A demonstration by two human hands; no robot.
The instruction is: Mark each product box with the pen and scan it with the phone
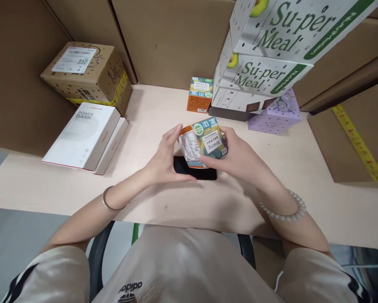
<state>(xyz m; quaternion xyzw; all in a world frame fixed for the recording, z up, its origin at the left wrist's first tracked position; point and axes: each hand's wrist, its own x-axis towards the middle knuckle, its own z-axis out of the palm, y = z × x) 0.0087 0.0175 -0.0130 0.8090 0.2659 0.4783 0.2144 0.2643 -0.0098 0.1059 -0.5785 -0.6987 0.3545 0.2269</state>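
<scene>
My right hand (pixel 244 158) grips a small Binking carton (pixel 204 142), thumb on the near side and fingers behind its right side. The carton is tilted, showing a blue-green printed face and a white text panel with an orange edge. At its left, my left hand (pixel 163 160) is open, thumb spread low and away from the fingers. Its fingertips reach the carton's upper left corner; whether they press on it I cannot tell. Under the carton, a black smartphone (pixel 209 174) lies flat on the table, partly covered by the left hand and the carton.
Another orange Binking carton (pixel 199 101) stands behind, beside stacked Su-per Meal boxes (pixel 267 75) and a purple box (pixel 277 113). Two white power bank boxes (pixel 84 134) and a taped cardboard parcel (pixel 88 75) sit left. Cardboard walls (pixel 173 42) enclose the table (pixel 157 109).
</scene>
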